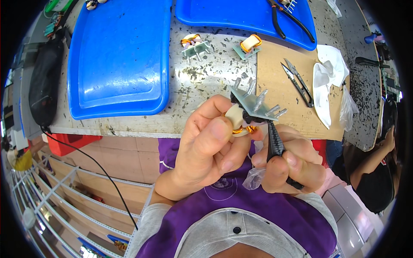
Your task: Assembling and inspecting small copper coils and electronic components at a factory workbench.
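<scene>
Above the table's front edge, my left hand (pixel 205 144) is closed around a ring-shaped coil (pixel 235 117) with a pale core and copper wire. A small green circuit board (pixel 253 106) is joined to the coil, tilted, with several silvery pins sticking up. My right hand (pixel 294 161) grips black tweezers (pixel 274 139) with a woven pattern. Their narrow end reaches the underside of the board beside the coil; the very tip is hidden. A bit of clear plastic (pixel 254 178) hangs by my right fingers.
Two similar coil boards, one left (pixel 195 47) and one right (pixel 248 46), lie on the speckled table. A blue tray (pixel 120 60) stands left, another blue tray (pixel 223 17) at the back with pliers (pixel 290 21). Thread snips (pixel 297 84) and a white cloth (pixel 328 81) lie on cardboard (pixel 275 64).
</scene>
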Demonstrator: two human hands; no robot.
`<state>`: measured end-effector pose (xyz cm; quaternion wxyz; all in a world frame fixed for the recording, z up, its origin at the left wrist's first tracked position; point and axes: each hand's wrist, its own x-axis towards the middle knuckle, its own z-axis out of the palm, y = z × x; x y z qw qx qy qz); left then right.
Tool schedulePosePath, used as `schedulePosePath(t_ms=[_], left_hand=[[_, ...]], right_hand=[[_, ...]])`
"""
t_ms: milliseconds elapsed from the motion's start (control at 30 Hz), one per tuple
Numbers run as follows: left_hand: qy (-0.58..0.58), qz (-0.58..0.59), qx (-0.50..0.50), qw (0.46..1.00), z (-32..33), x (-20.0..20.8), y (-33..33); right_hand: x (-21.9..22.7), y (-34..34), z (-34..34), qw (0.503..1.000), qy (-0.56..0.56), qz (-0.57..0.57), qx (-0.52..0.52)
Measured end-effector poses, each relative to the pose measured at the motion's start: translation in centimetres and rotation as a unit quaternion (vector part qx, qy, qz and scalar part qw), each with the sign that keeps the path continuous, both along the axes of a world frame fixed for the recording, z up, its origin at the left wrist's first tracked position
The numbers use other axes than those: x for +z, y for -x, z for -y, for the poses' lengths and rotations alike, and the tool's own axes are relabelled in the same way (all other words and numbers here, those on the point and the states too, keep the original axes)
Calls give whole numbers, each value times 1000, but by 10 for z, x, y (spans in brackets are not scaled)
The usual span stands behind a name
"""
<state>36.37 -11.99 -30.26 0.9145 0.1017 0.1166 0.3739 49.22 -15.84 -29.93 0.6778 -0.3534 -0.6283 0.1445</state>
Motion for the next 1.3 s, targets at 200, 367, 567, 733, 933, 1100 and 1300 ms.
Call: schedulePosePath(t_ms=[200,367,567,733,933,1100,1300], left_hand=[[-6,21,34,999,0,3,-3],[4,-9,-6,1000,-1,4,-3],[-7,-3,19,1000,2,5,-5],[7,5,-18,1000,1,5,-5],[52,51,-90,993,-3,7,-7],[30,115,-98,988,-5,0,-11],[32,112,-110,987,-7,1,-10]], right_hand=[[2,-3,2,1000,9,18,20],[1,-7,5,1000,7,15,10],[4,-8,3,1000,5,18,22],[6,-12,5,1000,4,17,25],[5,-13,6,999,14,19,21],[3,-11,4,1000,2,10,16],[3,-13,2,999,18,22,31]])
